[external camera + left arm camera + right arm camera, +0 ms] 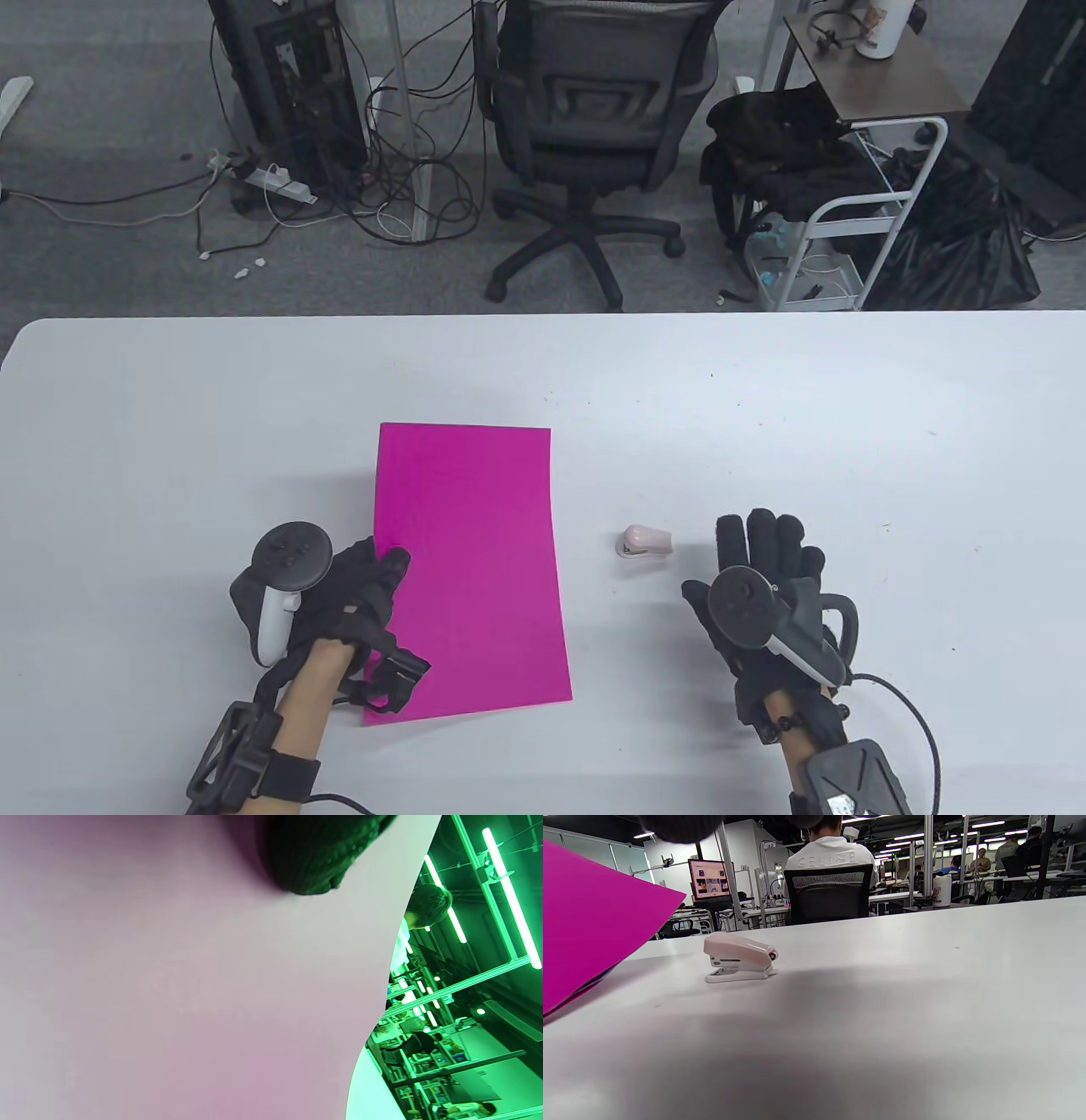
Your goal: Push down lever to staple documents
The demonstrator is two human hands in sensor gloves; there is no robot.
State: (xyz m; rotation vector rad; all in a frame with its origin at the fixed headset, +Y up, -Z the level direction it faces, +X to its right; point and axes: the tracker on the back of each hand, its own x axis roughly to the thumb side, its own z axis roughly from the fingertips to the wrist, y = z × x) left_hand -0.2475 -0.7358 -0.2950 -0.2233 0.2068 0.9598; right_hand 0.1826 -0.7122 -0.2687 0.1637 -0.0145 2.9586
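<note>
Left hand (356, 594): lower left of frame, gripping the pink paper's (471, 569) left edge.
Right hand (764, 577): lower right, fingers spread open.
Stapler (645, 543): centre, between paper and right hand.

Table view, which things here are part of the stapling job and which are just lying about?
Part of the job:
- pink stapler, standing free on the table
- magenta paper, left hand gripping its edge
- right hand, open beside the stapler

Just lying about:
- office chair
- white cart
- power strip

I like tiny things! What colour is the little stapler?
Pale pink stapler, clearest in the right wrist view.
</note>
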